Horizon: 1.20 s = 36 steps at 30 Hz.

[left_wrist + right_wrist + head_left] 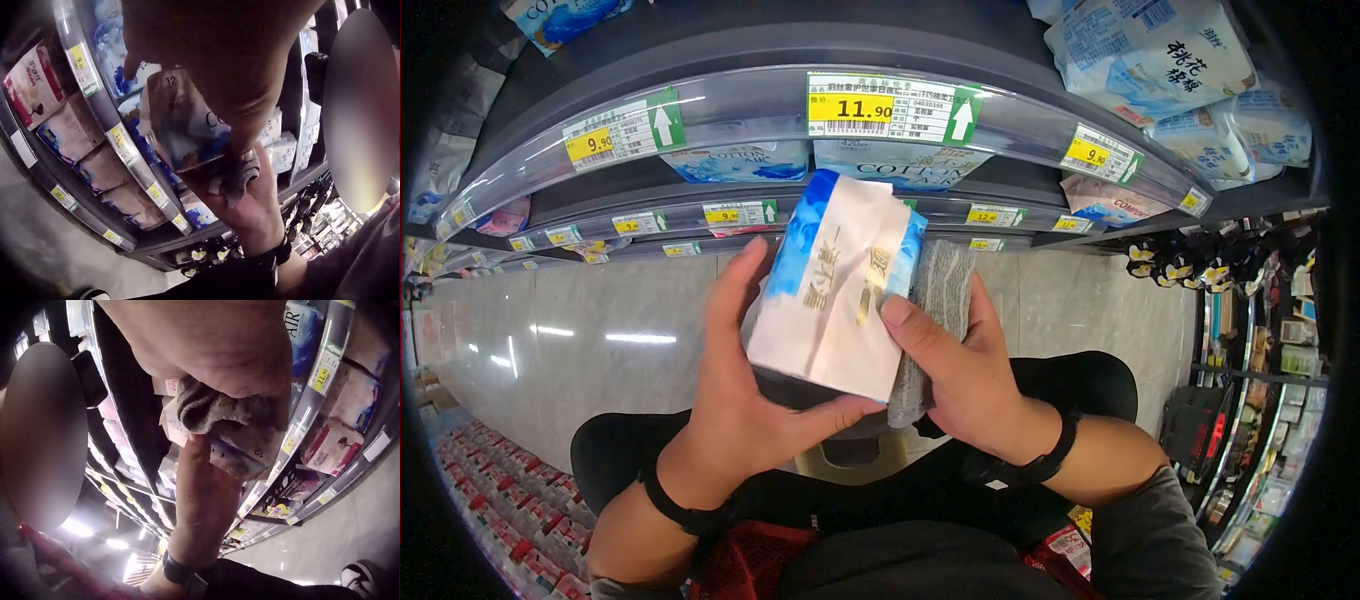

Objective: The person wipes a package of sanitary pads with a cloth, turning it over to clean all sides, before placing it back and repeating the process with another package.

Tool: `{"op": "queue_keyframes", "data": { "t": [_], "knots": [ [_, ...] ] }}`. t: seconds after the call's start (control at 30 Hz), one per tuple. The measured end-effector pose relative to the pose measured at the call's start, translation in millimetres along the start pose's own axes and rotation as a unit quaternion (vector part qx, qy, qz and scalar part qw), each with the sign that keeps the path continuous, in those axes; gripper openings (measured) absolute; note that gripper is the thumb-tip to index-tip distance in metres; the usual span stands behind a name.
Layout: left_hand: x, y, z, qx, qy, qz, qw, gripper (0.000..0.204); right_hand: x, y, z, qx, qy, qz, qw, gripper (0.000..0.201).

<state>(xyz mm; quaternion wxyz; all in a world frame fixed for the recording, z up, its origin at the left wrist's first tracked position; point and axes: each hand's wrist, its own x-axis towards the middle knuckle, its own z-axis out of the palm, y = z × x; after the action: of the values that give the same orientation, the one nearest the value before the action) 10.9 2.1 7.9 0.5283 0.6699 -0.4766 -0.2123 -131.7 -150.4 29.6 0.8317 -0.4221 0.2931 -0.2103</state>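
Observation:
A white-and-blue soft pack (830, 310) with gold lettering is held up in front of the shelves in the head view, tilted a little. My left hand (745, 385) grips it from the left, fingers along its side and thumb under its lower edge. On the other side, my right hand (970, 375) holds a folded grey cloth (946, 285) against the pack's right side, its thumb lying over the cloth's edge onto the pack's face. The left wrist view shows the grey cloth (236, 178) in the right palm, below the pack (187, 134).
A shelf edge (730, 105) with price labels curves across just beyond the hands, with more packs (1150, 60) above it at the right. Racks of goods (1270, 400) stand at the right, red-and-white packs (500, 510) at the lower left. Grey tiled floor (620, 320) lies below.

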Motion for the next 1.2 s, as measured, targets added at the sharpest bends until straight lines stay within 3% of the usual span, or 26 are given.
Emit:
{"op": "queue_keyframes", "data": {
  "t": [0.13,0.23,0.33,0.43,0.47,0.57,0.6,0.7,0.73,0.83,0.9,0.97,1.03,1.07,1.17,1.2],
  "knots": [
    [-3,-8,5,-0.078,-0.003,0.008,0.997,0.139,-10,4,0,-0.077,-0.034,-0.069,0.994,0.046],
    [-2,-5,4,-0.057,0.017,-0.033,0.998,0.129,-7,2,-5,-0.1,-0.06,-0.078,0.99,0.04],
    [1,-1,-2,0.005,0.009,-0.012,1.0,0.12,2,-26,-12,-0.082,-0.029,-0.059,0.994,0.031],
    [-4,-13,1,-0.027,-0.008,0.011,1.0,0.119,15,-39,-24,-0.382,-0.087,-0.184,0.901,0.025],
    [-4,-13,2,-0.029,-0.003,0.014,0.999,0.118,16,-37,-19,-0.445,-0.082,-0.259,0.854,0.029],
    [-4,-15,3,-0.031,0.005,0.026,0.999,0.114,-1,-32,-17,-0.555,-0.187,-0.368,0.722,0.036],
    [-5,-15,3,-0.029,0.006,0.03,0.999,0.113,-5,-32,-11,-0.54,-0.206,-0.395,0.714,0.038],
    [-6,-12,4,-0.016,0.02,0.038,0.999,0.112,5,-31,-24,-0.612,-0.141,-0.389,0.674,0.04],
    [-5,-10,7,-0.019,0.024,0.035,0.999,0.112,15,-40,-25,-0.631,-0.099,-0.352,0.684,0.035],
    [-4,-7,8,-0.029,0.022,0.021,0.999,0.111,16,-48,-24,-0.614,-0.093,-0.335,0.709,0.032],
    [-2,-10,7,-0.018,0.01,0.048,0.999,0.111,-4,-40,-15,-0.594,-0.195,-0.352,0.696,0.031],
    [-1,-11,7,-0.025,0.014,0.065,0.997,0.111,-12,-35,-10,-0.566,-0.206,-0.378,0.703,0.029],
    [-4,-12,13,-0.037,0.032,0.063,0.997,0.11,4,-40,-22,-0.606,-0.146,-0.337,0.705,0.024],
    [-4,-11,14,-0.037,0.037,0.064,0.997,0.109,13,-45,-25,-0.626,-0.076,-0.346,0.695,0.024],
    [-7,-11,11,-0.024,0.029,0.058,0.998,0.109,12,-42,-23,-0.61,-0.072,-0.347,0.709,0.029],
    [-6,-12,9,-0.024,0.023,0.057,0.998,0.109,2,-39,-18,-0.605,-0.142,-0.344,0.704,0.029]
  ]
}}
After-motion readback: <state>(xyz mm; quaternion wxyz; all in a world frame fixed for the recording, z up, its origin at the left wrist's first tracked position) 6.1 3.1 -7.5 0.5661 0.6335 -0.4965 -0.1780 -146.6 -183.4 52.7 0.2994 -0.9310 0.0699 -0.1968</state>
